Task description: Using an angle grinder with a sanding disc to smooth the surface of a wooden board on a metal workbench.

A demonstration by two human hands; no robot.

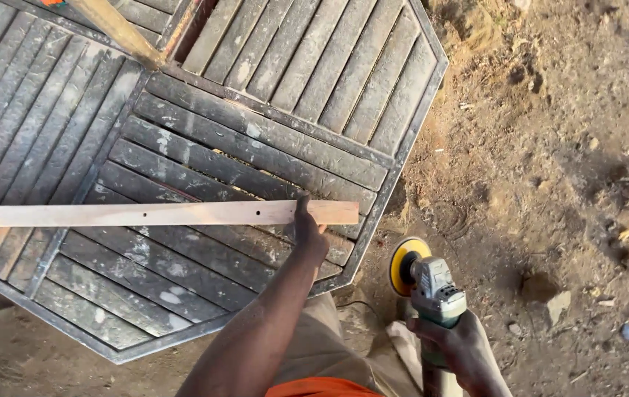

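A long pale wooden slat (145, 214) lies across a dark slatted metal panel (256, 140), running from the left edge toward the panel's right side. My left hand (308, 234) grips the slat near its right end, thumb over the top. My right hand (461, 345) holds a grey-green angle grinder (436, 294) low at the right, off the panel and above the dirt. The grinder's yellow sanding disc (405, 265) points toward the panel's lower right edge, apart from the slat.
The panel's angled metal frame edge (373, 220) runs down the right side. Bare brown dirt (550, 184) with small stones (558, 303) fills the right half. Another wooden stick (120, 31) leans in at the top left. A thin cord (355, 303) lies near my knee.
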